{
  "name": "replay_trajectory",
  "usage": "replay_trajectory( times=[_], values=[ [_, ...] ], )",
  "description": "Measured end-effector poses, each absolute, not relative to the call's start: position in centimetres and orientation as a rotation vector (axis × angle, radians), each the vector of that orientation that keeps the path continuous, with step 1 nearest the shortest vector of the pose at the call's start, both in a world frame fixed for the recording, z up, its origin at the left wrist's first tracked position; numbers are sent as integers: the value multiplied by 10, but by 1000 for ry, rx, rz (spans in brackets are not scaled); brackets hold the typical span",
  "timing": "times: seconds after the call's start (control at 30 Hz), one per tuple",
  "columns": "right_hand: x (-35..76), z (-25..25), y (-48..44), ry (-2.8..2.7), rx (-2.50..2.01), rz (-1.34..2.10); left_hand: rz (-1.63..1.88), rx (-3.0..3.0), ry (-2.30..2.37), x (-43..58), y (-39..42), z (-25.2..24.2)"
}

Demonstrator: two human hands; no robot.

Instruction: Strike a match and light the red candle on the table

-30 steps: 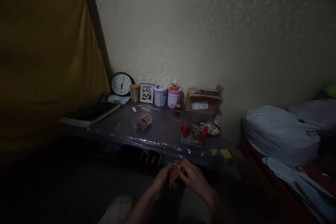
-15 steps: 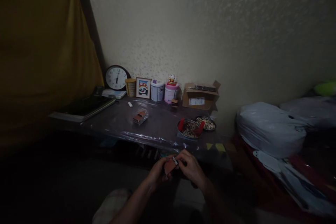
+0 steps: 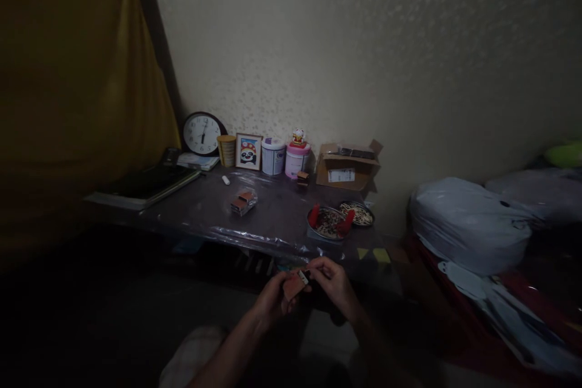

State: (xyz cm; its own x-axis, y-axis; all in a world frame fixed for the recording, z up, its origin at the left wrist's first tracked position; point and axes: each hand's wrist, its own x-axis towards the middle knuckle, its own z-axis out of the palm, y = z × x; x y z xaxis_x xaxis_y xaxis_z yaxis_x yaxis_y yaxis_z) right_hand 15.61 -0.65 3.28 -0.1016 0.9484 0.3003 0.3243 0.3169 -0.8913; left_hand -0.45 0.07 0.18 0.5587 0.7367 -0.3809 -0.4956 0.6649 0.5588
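In front of the table's near edge, my left hand holds a small reddish-brown matchbox, fingers wrapped around it. The box is tilted, and a pale end shows at its upper right. At that end is my right hand, thumb and forefinger pinched together; whatever lies between them is too small and dark to make out. Beyond the hands stands a round bowl of small dark and pale bits with red pieces at its rim. A second dish behind it carries thin pale sticks, like matchsticks.
More matchboxes lie in clear plastic on the table, with another small box near the pink tub. A clock, a picture frame and a cardboard box line the wall. White bags sit at right.
My right hand has shifted slightly at the end of the matchbox, its fingers drawing into a pinch. More of the box's pale end shows. My left hand has hardly moved.
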Motion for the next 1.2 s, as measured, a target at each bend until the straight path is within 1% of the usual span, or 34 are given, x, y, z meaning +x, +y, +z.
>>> replay_trajectory(
  times=[0.27, 0.47, 0.7, 1.03, 1.13, 1.2],
  values=[
    [152, 32, -10, -1705, -1230, 854, 764, 374, 612, -5, 2, 2],
    [151, 29, -9, -1736, -1262, 715, 746, 364, 590, -6, 2, 2],
    [151, 26, -8, -1720, -1225, 717, 762, 344, 581, -6, 2, 0],
    [154, 27, -3, -1382, -1104, 904, 827, 341, 573, -3, 2, 7],
    [155, 28, -2, -1359, -1090, 882, 885, 333, 572, -2, 2, 9],
    [154, 28, -2, -1398, -1115, 801, 932, 335, 584, 0, 2, 9]
  ],
)
